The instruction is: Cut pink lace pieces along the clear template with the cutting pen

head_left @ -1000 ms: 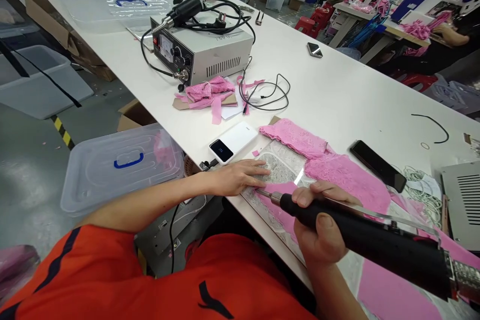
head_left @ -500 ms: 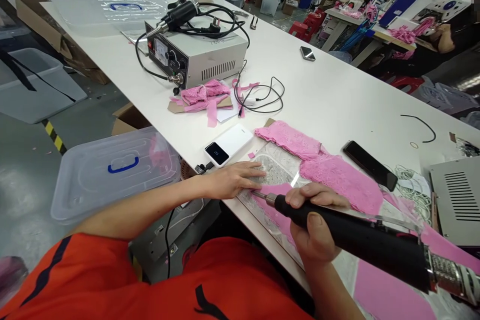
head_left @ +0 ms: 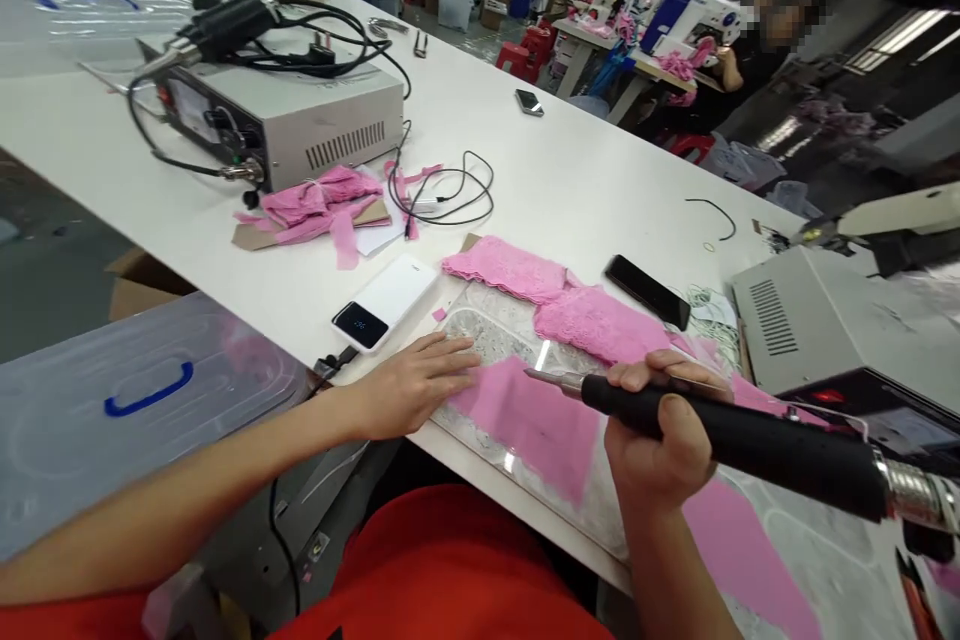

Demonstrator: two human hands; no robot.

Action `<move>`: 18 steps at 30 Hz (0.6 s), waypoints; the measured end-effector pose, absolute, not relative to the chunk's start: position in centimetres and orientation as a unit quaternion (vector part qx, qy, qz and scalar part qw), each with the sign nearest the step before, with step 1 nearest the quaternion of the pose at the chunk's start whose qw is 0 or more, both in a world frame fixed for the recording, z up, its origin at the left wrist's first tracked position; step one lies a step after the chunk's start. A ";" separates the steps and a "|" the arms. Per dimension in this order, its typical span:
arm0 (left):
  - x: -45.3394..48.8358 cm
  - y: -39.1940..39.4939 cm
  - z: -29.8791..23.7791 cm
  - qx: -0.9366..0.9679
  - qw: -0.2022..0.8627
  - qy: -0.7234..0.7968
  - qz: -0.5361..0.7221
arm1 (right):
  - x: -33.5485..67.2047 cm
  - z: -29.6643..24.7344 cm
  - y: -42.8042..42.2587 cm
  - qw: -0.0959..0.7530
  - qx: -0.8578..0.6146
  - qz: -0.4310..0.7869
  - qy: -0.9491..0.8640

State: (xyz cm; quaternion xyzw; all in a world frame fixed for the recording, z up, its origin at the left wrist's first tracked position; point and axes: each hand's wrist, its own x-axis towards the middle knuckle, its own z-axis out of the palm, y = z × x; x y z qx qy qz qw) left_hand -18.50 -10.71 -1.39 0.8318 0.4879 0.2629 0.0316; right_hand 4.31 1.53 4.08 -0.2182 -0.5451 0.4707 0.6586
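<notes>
My right hand (head_left: 660,430) is wrapped round a thick black handheld ultrasonic cutter (head_left: 780,450) with a narrow metal tip. The tip points left, over the upper edge of a flat pink fabric piece (head_left: 536,430); I cannot tell whether it touches. Fingers stretched out, my left hand (head_left: 412,385) lies flat at the left end of that fabric. Beneath the fabric is a clear patterned board (head_left: 480,325). Folded pink lace (head_left: 600,320) rests along the board's far side. Another pink fabric piece (head_left: 750,560) lies right of my right wrist, partly hidden by my forearm.
A white power bank (head_left: 401,295) sits beyond my left hand, a black phone (head_left: 646,290) beyond the lace. One grey control box (head_left: 330,120) carries a second tool and bundled pink strips beside it; another grey box (head_left: 847,310) stands right. A lidded plastic bin (head_left: 60,460) is at lower left.
The cutter's tip has come away from beside my left fingers and up to the right, uncovering more of the pink piece. My left hand stays flat. The view has swung to the right.
</notes>
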 end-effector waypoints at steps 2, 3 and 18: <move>-17.4 -10.1 -1.1 0.841 0.012 0.483 0.243 | 5.1 3.9 2.4 0.679 -0.237 0.451 -0.528; -16.8 -9.8 -1.1 0.843 0.001 0.483 0.237 | 5.5 3.9 2.7 0.687 -0.242 0.443 -0.523; -10.8 -6.4 -0.9 0.867 -0.054 0.454 0.199 | 9.5 4.4 4.2 0.718 -0.258 0.412 -0.499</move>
